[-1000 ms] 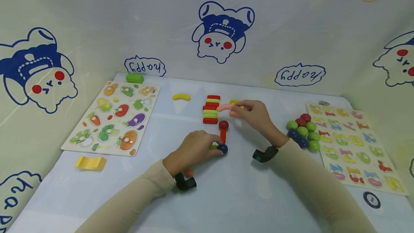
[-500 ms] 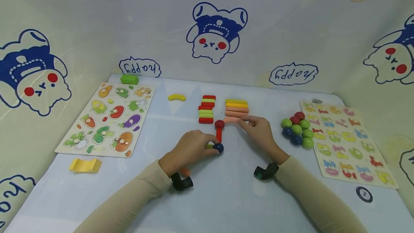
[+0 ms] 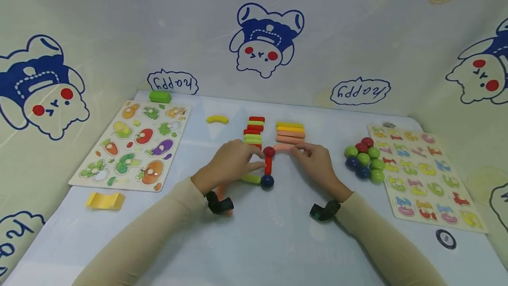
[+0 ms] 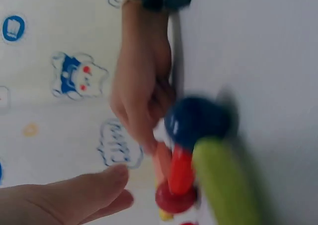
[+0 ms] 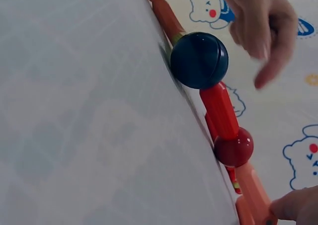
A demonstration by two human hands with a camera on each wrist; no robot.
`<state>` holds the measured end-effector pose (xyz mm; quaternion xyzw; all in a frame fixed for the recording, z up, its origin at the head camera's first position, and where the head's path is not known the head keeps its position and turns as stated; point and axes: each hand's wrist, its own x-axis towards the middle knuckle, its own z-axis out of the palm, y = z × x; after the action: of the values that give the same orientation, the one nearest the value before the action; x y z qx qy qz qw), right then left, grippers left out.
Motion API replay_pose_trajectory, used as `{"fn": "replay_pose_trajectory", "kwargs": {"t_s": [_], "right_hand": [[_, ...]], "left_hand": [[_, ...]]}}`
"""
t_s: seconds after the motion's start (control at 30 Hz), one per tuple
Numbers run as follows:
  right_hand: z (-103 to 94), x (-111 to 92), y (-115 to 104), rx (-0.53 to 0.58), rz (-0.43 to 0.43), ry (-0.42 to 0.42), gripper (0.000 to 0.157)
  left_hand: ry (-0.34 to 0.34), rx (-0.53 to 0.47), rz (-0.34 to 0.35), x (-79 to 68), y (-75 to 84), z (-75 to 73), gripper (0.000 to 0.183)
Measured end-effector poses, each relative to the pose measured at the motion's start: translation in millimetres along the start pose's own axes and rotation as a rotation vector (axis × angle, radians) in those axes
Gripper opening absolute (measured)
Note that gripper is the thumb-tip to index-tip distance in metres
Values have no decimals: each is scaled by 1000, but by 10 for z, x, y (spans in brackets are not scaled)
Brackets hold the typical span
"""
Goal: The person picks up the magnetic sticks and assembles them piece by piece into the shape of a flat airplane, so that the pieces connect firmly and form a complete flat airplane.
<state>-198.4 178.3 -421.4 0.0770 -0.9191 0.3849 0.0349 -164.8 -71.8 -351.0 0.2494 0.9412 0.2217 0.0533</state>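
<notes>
The left hand (image 3: 230,162) has just come off the blue ball (image 3: 267,182), where half a second ago its thumb and fingers were gripping, and it is now up just beside the red ball (image 3: 269,151). Its grip is empty, with thumb and forefinger apart, and the left wrist view shows a gap between them and the red ball. The right hand (image 3: 314,161) has hardly moved over that half second: its grip is pinched on the outer part of the pink stick (image 3: 282,147), whose inner end meets the red ball at the far side of the counter piece being put together. With the left hand gone from it, the blue ball lies unsupported by any hand, and the green stick (image 3: 251,179) on one side and the red stick (image 3: 268,167) on the other line up with it in a bent chain on the counter (image 3: 278,242). For the work this seems to mean that attention has passed from the blue joint to the red one, and that the red ball would want steadying while the pink stick is pressed at it. Whether the pink stick is truly seated in the ball or only touching, the views do not settle.
</notes>
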Motion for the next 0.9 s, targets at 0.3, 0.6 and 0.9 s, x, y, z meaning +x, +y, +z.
{"fn": "replay_pose_trajectory", "kwargs": {"t_s": [0.3, 0.6, 0.9], "right_hand": [[-1, -7, -6, 13, -2, -1, 40], [-13, -17, -10, -16, -46, 19, 37], [11, -25, 14, -31, -40, 9, 40]], "left_hand": [[-57, 8, -97, 541, -77, 23, 31], [-69, -22, -117, 551, -52, 5, 24], [-106, 20, -94, 611, -80, 18, 28]]}}
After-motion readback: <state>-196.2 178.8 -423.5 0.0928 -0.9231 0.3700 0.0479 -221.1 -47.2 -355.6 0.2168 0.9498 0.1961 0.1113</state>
